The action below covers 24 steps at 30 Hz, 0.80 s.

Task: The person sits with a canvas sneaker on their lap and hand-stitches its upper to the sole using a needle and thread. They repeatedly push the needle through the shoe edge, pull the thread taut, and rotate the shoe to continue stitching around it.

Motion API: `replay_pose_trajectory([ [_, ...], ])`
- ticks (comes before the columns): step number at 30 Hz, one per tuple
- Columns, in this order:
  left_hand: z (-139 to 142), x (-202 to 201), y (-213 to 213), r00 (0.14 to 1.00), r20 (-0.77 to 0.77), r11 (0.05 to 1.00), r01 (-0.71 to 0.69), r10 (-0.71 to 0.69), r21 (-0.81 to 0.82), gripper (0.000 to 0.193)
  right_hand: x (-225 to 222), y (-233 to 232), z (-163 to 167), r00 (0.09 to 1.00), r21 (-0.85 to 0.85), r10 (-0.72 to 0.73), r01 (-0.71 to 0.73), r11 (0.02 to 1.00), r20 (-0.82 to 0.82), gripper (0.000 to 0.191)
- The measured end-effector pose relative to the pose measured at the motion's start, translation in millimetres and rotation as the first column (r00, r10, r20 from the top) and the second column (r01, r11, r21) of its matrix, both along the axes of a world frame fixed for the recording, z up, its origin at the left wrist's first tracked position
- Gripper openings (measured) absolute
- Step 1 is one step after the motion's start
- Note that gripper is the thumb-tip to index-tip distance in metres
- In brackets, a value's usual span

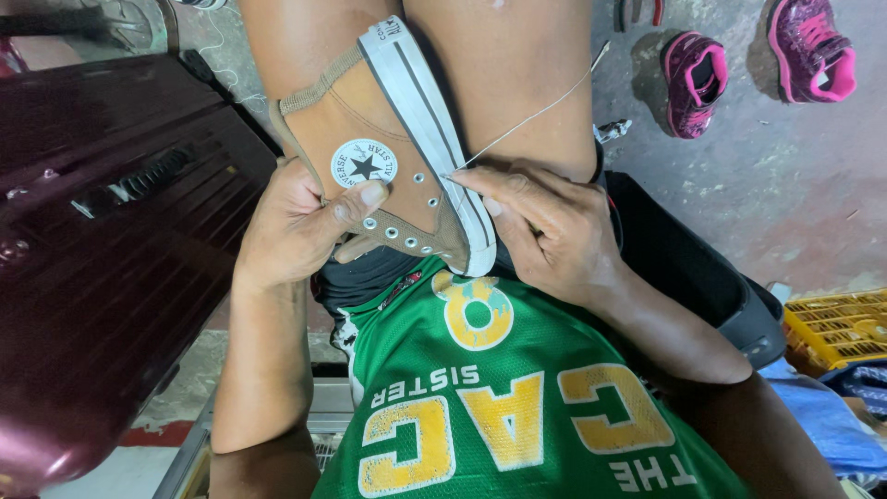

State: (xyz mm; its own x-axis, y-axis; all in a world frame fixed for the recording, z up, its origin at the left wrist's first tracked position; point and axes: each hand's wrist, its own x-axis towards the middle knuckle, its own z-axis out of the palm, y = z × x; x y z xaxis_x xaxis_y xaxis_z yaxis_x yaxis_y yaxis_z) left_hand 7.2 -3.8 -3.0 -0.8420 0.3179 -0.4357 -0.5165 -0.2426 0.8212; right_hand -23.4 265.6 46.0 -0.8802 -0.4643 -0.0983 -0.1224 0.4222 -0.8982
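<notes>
Presently the right hand [554, 236] fingers pinch a needle at the white sole edge of a brown high-top shoe [397, 176], thread [536, 115] drawn taut. Left hand [300, 226] grips the shoe upper, thumb across it, shoe braced between the knees. Risk: a needle slip could prick the thumb; overtight thread may snap.

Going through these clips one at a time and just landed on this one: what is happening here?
A person is hand-stitching a brown high-top sneaker propped between their knees. The left hand steadies its side, thumb on the canvas near the eyelets. The right hand pinches at the white sole edge, where a taut thread runs up and away. Two pink shoes lie on the concrete floor.
</notes>
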Motion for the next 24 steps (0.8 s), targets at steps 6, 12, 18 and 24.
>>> replay_pose_trajectory([
  [6,1.8,1.5,0.7,1.0,-0.015,1.0,0.011,-0.012,-0.025,0.021,1.5,1.2,0.1,1.0,0.024,-0.003,0.003,1.0,0.007,0.035],
  [12,15.8,1.7,8.2,0.983,0.183,0.996,-0.013,0.028,-0.084,0.012,-5.4,-1.3,6.7,0.995,0.138,0.069,-0.059,0.989,-0.07,0.04],
  [18,33.3,-8.4,21.8,0.991,-0.113,0.929,0.026,-0.073,-0.37,0.007,-12.2,-8.3,32.1,0.979,0.423,0.174,-0.116,0.899,-0.102,0.034],
  [24,32.5,-16.1,27.4,0.976,-0.205,0.92,-0.008,-0.079,-0.391,0.007,-27.6,-18.3,44.2,0.896,0.661,0.402,-0.186,0.726,-0.189,0.04],
])
